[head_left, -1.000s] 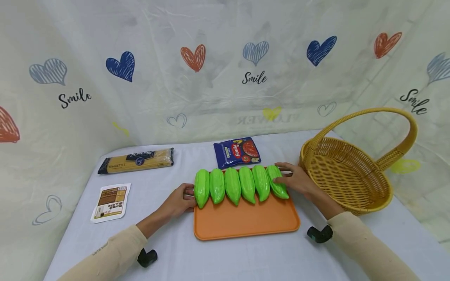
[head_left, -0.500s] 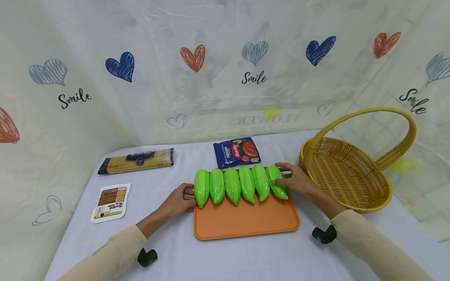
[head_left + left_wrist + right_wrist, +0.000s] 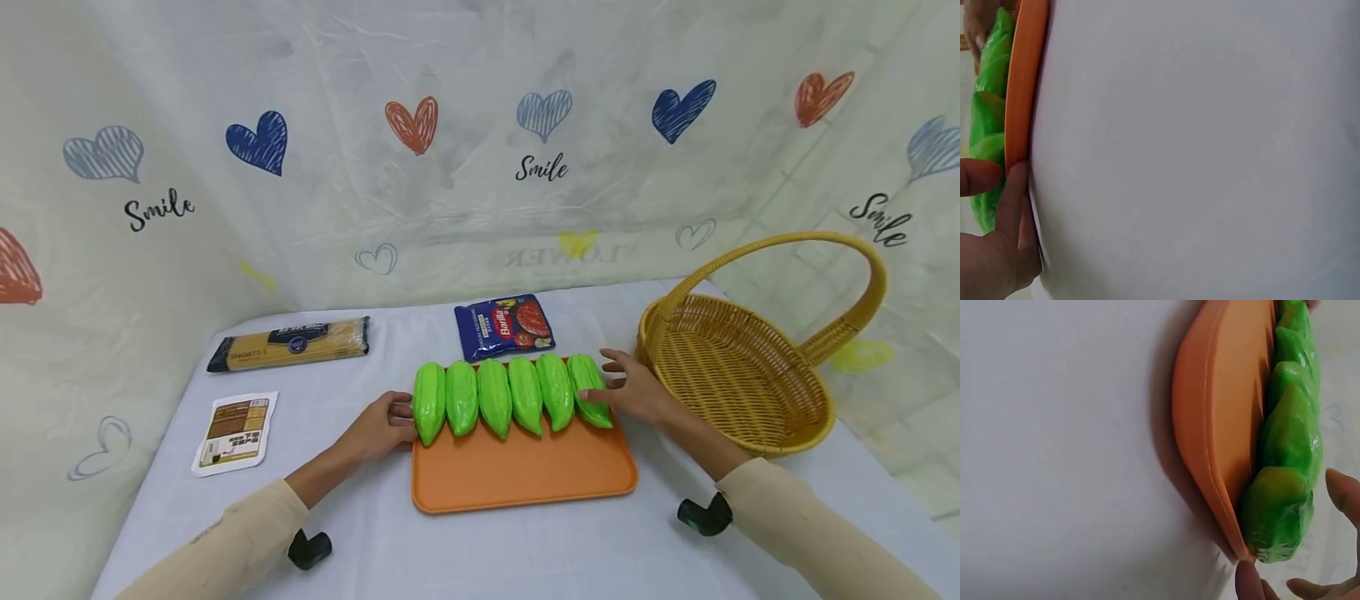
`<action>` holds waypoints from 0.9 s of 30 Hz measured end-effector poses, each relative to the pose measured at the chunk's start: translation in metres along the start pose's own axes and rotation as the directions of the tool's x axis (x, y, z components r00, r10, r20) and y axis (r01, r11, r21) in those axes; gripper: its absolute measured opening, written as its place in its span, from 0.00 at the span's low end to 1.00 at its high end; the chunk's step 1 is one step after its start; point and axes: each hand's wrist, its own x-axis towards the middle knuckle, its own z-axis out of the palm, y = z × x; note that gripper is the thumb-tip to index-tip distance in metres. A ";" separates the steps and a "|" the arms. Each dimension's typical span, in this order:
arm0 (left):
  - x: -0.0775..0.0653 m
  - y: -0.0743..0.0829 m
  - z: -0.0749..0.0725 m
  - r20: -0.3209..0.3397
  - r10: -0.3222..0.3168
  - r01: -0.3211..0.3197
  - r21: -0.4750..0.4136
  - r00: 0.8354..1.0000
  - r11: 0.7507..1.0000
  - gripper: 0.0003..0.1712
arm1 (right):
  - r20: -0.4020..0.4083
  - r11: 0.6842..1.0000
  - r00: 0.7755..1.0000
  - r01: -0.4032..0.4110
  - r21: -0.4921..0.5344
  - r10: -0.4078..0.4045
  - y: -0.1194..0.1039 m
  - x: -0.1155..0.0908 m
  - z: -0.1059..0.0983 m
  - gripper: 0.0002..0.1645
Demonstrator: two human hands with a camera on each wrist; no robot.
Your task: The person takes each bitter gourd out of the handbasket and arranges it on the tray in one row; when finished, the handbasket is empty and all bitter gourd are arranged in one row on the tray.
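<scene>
Several glossy green ridged vegetables (image 3: 493,398), like bitter gourds, lie side by side along the back of an orange tray (image 3: 525,471), pointed ends toward me. My left hand (image 3: 377,427) holds the tray's left edge; in the left wrist view, one digit lies above the rim and other fingers (image 3: 1015,194) meet its outer wall. My right hand (image 3: 633,387) is at the tray's right end, fingers spread. Its thumb overlaps the rightmost vegetable in the head view. In the right wrist view, one fingertip (image 3: 1246,575) touches the tray corner while the others stand apart from the vegetables.
A wicker basket (image 3: 738,383) with a tall handle stands right of my right hand. A blue Barilla pouch (image 3: 504,327) lies behind the tray. Spaghetti (image 3: 292,343) and a white-edged packet (image 3: 236,433) lie at left. A printed curtain (image 3: 465,208) hangs behind the table.
The right hand's fingers have drawn slightly right, away from the rightmost vegetable, and its forearm has shifted right. The left hand and the tray have hardly moved.
</scene>
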 end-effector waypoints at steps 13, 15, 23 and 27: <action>-0.025 0.011 -0.016 -0.019 0.005 -0.003 0.116 1.000 0.993 0.40 | 0.011 0.997 0.997 0.073 -0.030 -0.073 -0.015 -0.035 -0.005 0.59; -0.030 0.014 -0.019 -0.028 0.041 -0.035 0.181 0.999 0.983 0.40 | 0.006 0.995 0.996 0.091 -0.046 -0.091 -0.018 -0.038 -0.006 0.57; -0.057 0.032 -0.024 0.002 0.324 -0.298 0.395 0.946 0.869 0.41 | -0.035 0.965 0.969 0.238 -0.111 -0.243 -0.034 -0.052 -0.006 0.46; -0.067 0.039 -0.028 0.084 0.487 -0.445 0.561 0.869 0.698 0.43 | -0.033 0.910 0.925 0.366 -0.195 -0.379 -0.039 -0.056 -0.005 0.40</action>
